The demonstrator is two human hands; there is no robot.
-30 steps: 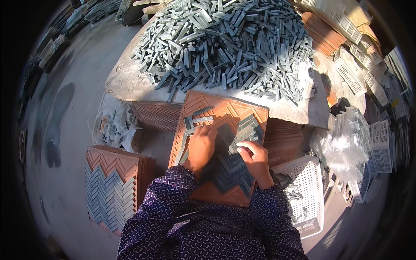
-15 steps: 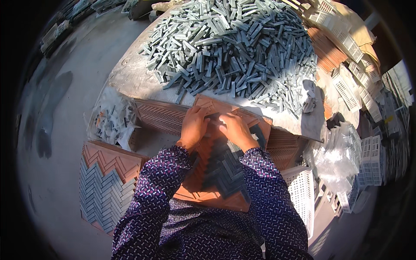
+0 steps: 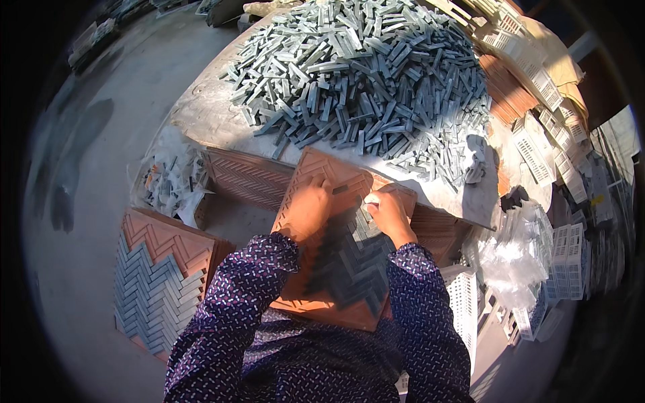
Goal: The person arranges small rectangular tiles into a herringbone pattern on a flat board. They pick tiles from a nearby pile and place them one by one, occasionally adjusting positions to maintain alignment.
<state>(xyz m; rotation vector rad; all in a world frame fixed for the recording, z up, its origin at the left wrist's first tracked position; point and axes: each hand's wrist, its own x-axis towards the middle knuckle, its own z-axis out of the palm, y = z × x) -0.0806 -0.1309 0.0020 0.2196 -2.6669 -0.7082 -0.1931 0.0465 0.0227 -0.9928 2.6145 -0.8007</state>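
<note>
A reddish-brown tray moulded with herringbone slots lies tilted in front of me, its lower part filled with dark grey stone strips. Over its upper left part is my left hand, fingers curled in; whatever they hold is hidden. A short dark strip shows by its fingertips. My right hand pinches a small pale piece between thumb and fingers, just above the upper right of the laid strips. Sunlight makes that piece too bright to name.
A large heap of loose grey strips covers the table ahead. At left stands another partly filled tray beside a bag of scraps. Stacked trays, a white crate and plastic wrapping are on the right.
My hands have moved apart: the left slightly down, the right a little to the right. More of the tray's upper slots now shows between them.
</note>
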